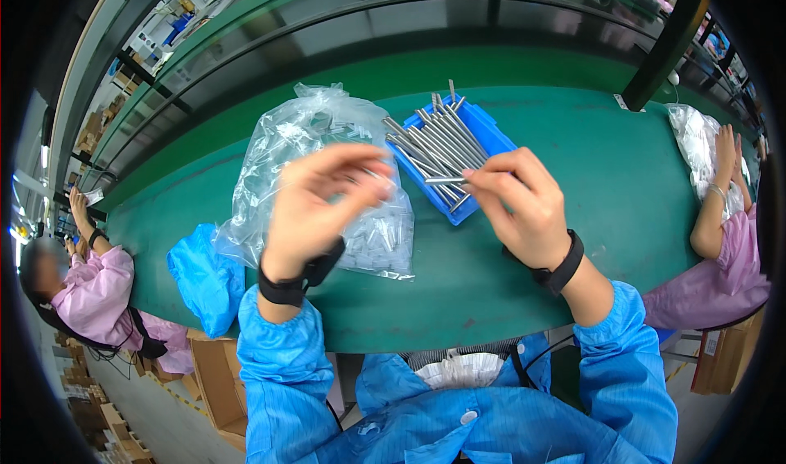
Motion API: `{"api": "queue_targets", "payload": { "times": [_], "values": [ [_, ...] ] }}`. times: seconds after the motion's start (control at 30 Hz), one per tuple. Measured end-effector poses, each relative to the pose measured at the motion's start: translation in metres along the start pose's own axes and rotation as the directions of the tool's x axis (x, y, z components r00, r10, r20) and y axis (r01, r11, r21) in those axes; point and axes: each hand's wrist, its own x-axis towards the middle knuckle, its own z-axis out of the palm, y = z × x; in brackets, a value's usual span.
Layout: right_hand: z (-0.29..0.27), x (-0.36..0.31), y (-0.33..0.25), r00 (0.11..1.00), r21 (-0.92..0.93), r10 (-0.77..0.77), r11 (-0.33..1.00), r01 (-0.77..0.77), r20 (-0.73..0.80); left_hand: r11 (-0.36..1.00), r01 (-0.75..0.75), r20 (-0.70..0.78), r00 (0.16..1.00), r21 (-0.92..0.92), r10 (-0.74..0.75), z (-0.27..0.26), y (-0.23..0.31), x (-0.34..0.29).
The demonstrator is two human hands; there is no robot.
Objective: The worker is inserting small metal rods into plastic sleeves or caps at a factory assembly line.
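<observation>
My right hand (pixel 524 206) pinches one thin metal rod (pixel 444 181) between thumb and fingertips, over the near edge of a blue plastic bin (pixel 488 128). Inside the bin lies a pile of similar silvery metal rods (pixel 442 140), several of them sticking out past its rim. My left hand (pixel 323 198) is smeared by motion above a large clear plastic bag (pixel 270 149). Whether its fingers hold anything cannot be made out. Small clear pieces (pixel 377 239) show through the bag. Both my wrists wear black bands.
A crumpled blue plastic bag (pixel 209 280) lies left of the clear one on the green worktop (pixel 458 300). People in pink sit at both sides, one beside another clear bag (pixel 696 149). A dark post (pixel 667 46) rises at the far right. An open cardboard box (pixel 217 382) stands below.
</observation>
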Motion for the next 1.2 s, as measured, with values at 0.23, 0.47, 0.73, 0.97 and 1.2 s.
{"api": "queue_targets", "payload": {
  "times": [0.23, 0.47, 0.73, 0.97, 1.2],
  "values": [
    [0.002, 0.005, -0.001, 1.000, -0.087, -0.016, 0.996, 0.015, -0.002, 0.730, 0.081, -0.100, 0.995, 0.678, -0.017, -0.061, -0.038, 0.003],
    [0.006, -0.001, 0.001, 0.986, 0.076, 0.154, 0.986, -0.149, -0.063, 0.618, 0.188, 0.111, 0.904, 0.764, -0.412, -0.057, -0.055, 0.002],
    [-0.001, 0.005, -0.004, 0.999, 0.050, 0.050, 0.997, -0.050, 0.008, 0.667, 0.168, 0.131, 0.918, 0.726, -0.374, -0.057, -0.050, 0.001],
    [-0.006, 0.002, 0.003, 0.997, -0.104, -0.007, 0.995, 0.000, -0.073, 0.875, 0.067, 0.161, 0.973, 0.479, -0.163, -0.041, -0.031, 0.005],
    [-0.010, 0.007, 0.002, 0.999, -0.247, -0.009, 0.969, -0.003, -0.047, 0.938, -0.086, 0.140, 0.989, 0.336, 0.041, -0.022, -0.009, 0.002]
  ]
}}
